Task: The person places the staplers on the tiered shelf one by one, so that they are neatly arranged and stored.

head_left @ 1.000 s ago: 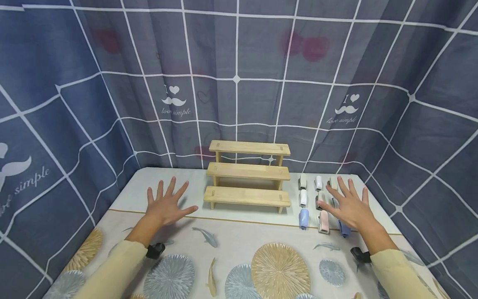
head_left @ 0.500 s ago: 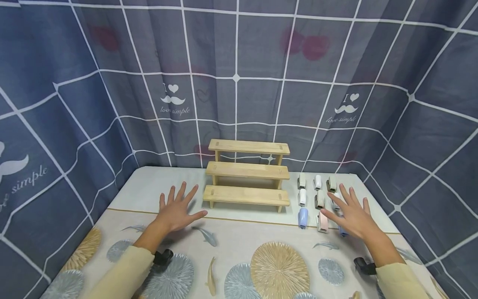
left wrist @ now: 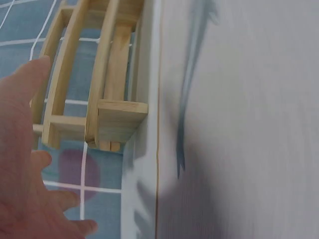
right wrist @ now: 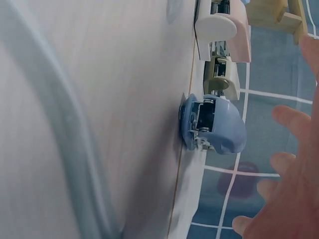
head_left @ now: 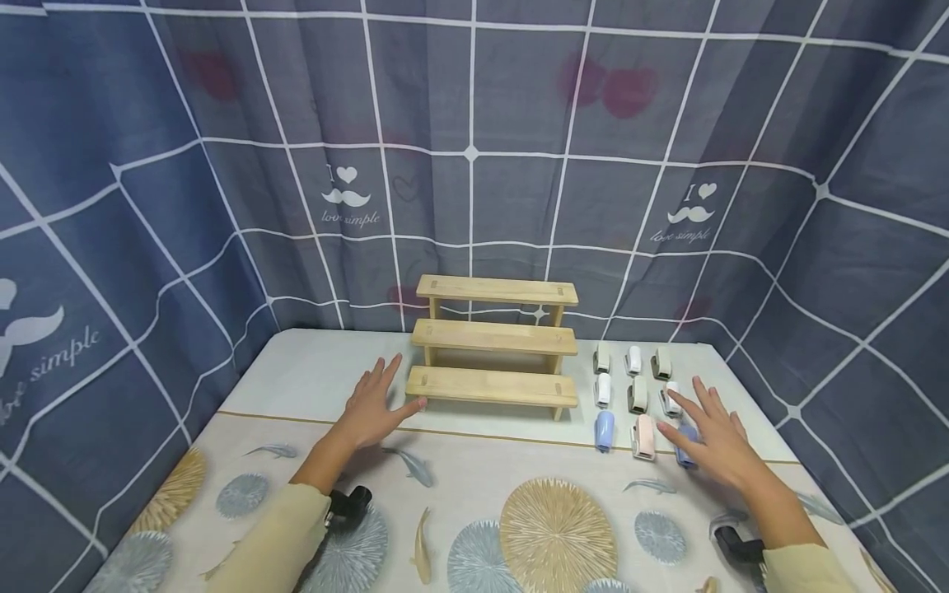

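Observation:
My left hand [head_left: 372,408] hovers over the table just left of the wooden three-step rack [head_left: 491,385], fingers spread and nothing held. In the left wrist view its thumb overlaps the rack's boards. Close to the staplers at the right, my right hand [head_left: 715,441] is held in the air, fingers spread and loosely bent, also holding nothing. It partly covers a blue mini stapler [head_left: 685,451], whose metal parts show in the right wrist view. Beside it are a pink stapler [head_left: 643,436] and another blue stapler [head_left: 604,431]. White and cream staplers [head_left: 637,394] stand in rows behind them.
The table [head_left: 296,375] has a pale cloth printed with fish and round gold and grey patterns. A blue-grey checked curtain [head_left: 511,206] closes off the back and both sides. Black wrist cameras [head_left: 348,506] are strapped below both hands.
My left hand has moved right, toward the rack. My right hand has drawn back toward me and slightly right, uncovering more staplers. The rack and staplers have stayed put.

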{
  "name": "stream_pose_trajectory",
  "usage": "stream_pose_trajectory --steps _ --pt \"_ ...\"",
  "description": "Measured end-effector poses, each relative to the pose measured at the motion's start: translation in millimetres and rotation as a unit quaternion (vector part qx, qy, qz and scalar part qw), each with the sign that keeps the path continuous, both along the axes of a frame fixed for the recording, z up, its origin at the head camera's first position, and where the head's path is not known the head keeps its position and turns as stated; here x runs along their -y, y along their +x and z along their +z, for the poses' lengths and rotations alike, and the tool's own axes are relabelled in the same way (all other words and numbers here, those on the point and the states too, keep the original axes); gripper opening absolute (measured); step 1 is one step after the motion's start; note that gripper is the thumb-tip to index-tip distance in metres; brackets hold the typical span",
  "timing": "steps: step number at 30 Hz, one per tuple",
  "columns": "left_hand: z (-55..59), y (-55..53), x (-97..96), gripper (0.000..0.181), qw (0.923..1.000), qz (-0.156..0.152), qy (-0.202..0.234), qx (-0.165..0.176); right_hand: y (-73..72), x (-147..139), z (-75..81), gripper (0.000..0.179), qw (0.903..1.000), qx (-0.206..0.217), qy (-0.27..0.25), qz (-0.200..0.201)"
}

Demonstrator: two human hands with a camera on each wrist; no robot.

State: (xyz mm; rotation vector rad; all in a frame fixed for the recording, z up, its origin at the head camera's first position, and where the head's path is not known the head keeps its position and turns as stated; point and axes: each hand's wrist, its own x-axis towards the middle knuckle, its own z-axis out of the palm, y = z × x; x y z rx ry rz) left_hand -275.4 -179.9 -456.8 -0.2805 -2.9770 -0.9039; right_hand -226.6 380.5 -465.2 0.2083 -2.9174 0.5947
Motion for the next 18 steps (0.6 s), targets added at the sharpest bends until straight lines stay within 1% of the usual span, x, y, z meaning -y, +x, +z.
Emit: stream_pose_trajectory --steps 3,10,14,16,18 --pt "-1.7 -5.0 0.8 0.097 0.9989 0.001 0.046 0.008 2.9 -2 -1.9 0.077 0.9998 -0.004 -0.017 0.003" --pt "-6.8 -14.1 -0.6 0.085 0.9928 -0.001 0.118 0.022 10.2 -6 -4.2 0.081 0.9973 -0.005 -0.072 0.013" --pt "-8.6 -19.0 -5.8 0.079 0.9844 0.002 0.171 0.039 13.1 -7 -7.7 0.086 0.9947 -0.004 -0.103 0.008" --pt "-9.2 -21.8 -9.1 0.078 0.9778 0.008 0.203 0.052 14.7 -7 -8.0 0.088 0.9925 -0.001 -0.122 0.009" --pt "-10.4 -24.9 -12.0 0.078 0.9716 0.020 0.227 0.065 16.6 -7 -7.7 0.088 0.9892 0.005 -0.146 0.011"
